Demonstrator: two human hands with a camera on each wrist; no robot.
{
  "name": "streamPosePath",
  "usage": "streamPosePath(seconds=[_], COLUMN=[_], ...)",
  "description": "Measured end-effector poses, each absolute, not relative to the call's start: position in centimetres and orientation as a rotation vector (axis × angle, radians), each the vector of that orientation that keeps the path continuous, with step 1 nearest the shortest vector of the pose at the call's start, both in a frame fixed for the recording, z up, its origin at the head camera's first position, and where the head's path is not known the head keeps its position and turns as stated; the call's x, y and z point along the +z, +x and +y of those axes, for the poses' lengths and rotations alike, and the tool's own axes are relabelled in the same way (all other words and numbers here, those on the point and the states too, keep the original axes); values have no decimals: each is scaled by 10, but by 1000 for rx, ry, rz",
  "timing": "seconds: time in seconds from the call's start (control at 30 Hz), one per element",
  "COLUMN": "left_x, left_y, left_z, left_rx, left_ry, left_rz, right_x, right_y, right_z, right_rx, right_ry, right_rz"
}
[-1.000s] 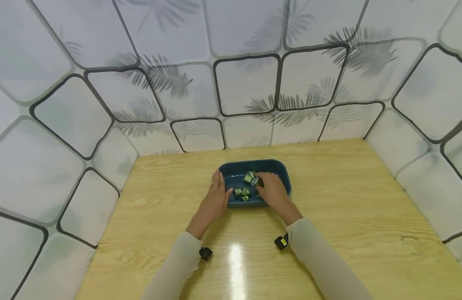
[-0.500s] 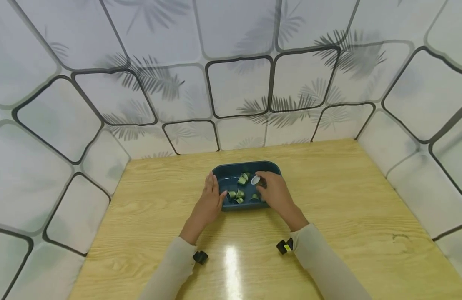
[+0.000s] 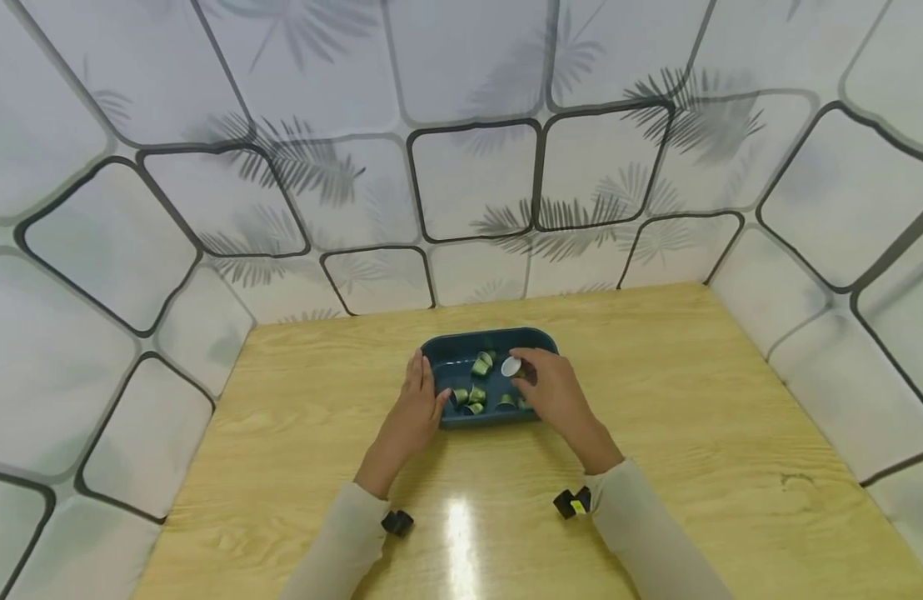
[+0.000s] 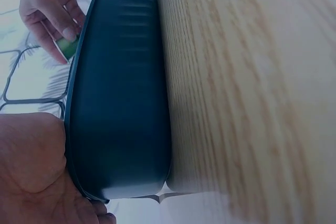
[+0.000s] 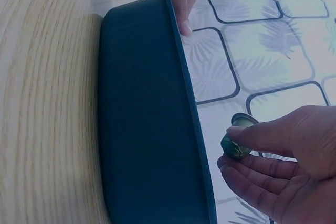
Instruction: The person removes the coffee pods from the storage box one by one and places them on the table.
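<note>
A dark blue rectangular tray (image 3: 446,372) sits on the table, with several green coffee capsules lying in it. My right hand (image 3: 553,390) is over the tray's right side and pinches one green capsule (image 3: 511,367) between thumb and fingers, its pale round lid facing left. In the right wrist view that capsule (image 5: 236,148) is above the rim. My left hand (image 3: 414,408) rests at the tray's left end, fingers straight along the rim and thumb over the near left corner. Two capsules (image 3: 482,363) lie near the middle, a small group (image 3: 475,397) by the left thumb.
The wooden table (image 3: 319,383) extends around the tray on all sides. A patterned cloth wall (image 3: 476,183) closes off the back and both sides. Black wrist straps or mounts (image 3: 571,503) hang below both sleeves.
My right hand has lifted its capsule away from the others and turned it so the lid shows, uncovering capsules at the tray's near right. The left hand stays at the tray's left end.
</note>
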State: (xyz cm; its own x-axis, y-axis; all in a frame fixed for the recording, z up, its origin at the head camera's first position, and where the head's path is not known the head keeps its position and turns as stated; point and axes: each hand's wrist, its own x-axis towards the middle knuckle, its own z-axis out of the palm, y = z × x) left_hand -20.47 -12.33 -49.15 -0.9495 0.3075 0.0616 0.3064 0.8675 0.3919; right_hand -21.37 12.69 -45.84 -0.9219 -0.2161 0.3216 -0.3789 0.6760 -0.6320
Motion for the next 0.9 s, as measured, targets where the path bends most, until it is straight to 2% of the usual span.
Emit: streamPosePath(seconds=[0.9], left_x=[-490], left_y=[-201], left_z=[-124], left_rx=[676], left_ry=[489], left_rz=[3033], right_x=[-453], right_y=[-224], right_z=[165], right_rx=[1256], right_ry=[402], right_rz=[-2525])
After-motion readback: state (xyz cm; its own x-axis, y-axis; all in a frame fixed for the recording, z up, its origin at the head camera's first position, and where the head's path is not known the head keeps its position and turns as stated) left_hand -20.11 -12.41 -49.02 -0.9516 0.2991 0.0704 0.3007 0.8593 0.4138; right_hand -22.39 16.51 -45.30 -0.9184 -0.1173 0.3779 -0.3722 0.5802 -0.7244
